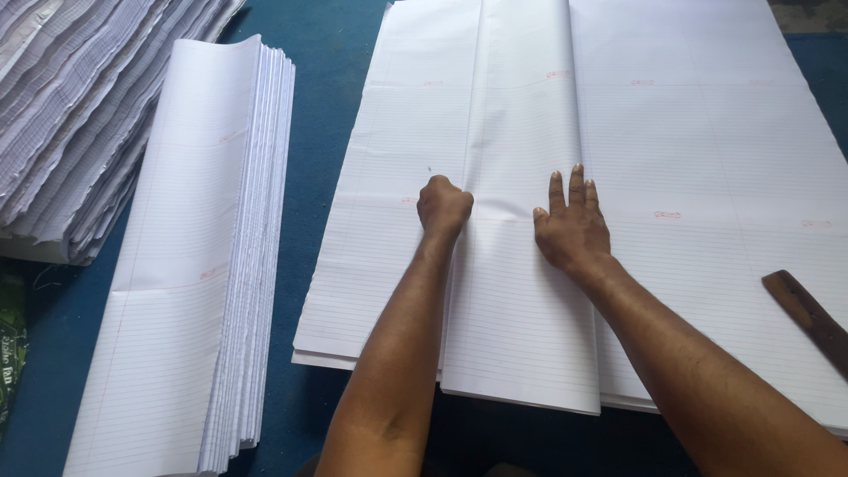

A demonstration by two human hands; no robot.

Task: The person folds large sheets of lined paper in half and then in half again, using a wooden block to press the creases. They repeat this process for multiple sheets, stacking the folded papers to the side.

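Passing a ragged heap of sheets (62, 115) and a folded stack (212, 265) on the blue surface (309, 132), left hand (443, 206) fisted shut, pressing the crease of the folded ruled sheet (521, 300), right hand (572, 231) lying open, flat on it, wooden ruler (808, 314) resting far right.

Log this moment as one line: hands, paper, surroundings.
left hand: fist pressing fold | right hand: flat on folded ruled sheet | folded stack left | wooden ruler right
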